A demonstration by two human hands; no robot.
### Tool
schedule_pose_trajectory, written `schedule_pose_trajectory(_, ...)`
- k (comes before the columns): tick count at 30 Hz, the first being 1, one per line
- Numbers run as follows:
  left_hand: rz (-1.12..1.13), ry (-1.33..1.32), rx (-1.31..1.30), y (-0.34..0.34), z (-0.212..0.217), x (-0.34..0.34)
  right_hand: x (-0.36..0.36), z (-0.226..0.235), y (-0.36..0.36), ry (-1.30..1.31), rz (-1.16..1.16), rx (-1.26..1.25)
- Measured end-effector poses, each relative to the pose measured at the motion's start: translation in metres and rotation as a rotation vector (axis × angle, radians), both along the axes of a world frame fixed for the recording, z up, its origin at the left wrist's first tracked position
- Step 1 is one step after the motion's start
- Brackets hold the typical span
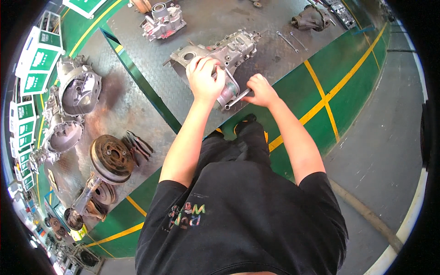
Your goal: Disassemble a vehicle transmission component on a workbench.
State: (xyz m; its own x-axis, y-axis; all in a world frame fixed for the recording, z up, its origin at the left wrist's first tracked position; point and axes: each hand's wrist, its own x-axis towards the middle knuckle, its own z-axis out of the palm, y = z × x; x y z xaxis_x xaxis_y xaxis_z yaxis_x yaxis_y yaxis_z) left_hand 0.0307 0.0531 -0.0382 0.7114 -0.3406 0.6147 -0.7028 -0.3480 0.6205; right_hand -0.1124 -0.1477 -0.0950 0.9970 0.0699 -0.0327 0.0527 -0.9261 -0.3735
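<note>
In front of me a grey metal gearbox (238, 49) lies on the metal-topped bench, its wide bell-shaped end toward me. My left hand (205, 79) rests at that end, its fingers curled down; what they close on is hidden beneath them. My right hand (261, 91) is closed round a silver wrench (235, 101), whose round hollow end points toward the bench's near edge. Between the hands, a bent metal bar (233, 79) runs beside the housing; whether it joins the wrench I cannot tell.
Two loose wrenches (288, 42) lie right of the gearbox, before a dark rusty housing (310, 19). Another gearbox (163, 22) stands farther back. A green divider (142, 82) separates the left bench, which holds bell housings (80, 90) and a rusty brake drum (112, 158).
</note>
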Motion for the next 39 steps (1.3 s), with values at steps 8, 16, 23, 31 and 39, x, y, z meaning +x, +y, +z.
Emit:
schedule_pose_trajectory(8, 0.020, 0.005, -0.012, 0.001, -0.002, 0.000, -0.065, 0.015, 0.045, -0.160, -0.330, 0.004)
schedule_pose_trajectory(16, 0.009, 0.003, -0.005, 0.000, 0.000, -0.001, -0.123, 0.035, 0.126, 0.124, -0.797, 0.422)
schedule_pose_trajectory(23, 0.005, -0.009, -0.010, -0.001, -0.001, 0.001, -0.108, 0.043, 0.145, 0.238, -0.811, 0.530)
schedule_pose_trajectory(31, 0.000, -0.004, -0.003, 0.001, -0.001, 0.000, -0.101, 0.013, 0.146, 0.557, -0.771, 1.099)
schedule_pose_trajectory(39, -0.048, 0.056, -0.062, 0.000, 0.012, -0.001, -0.099, 0.011, 0.144, 0.726, -0.706, 1.236)
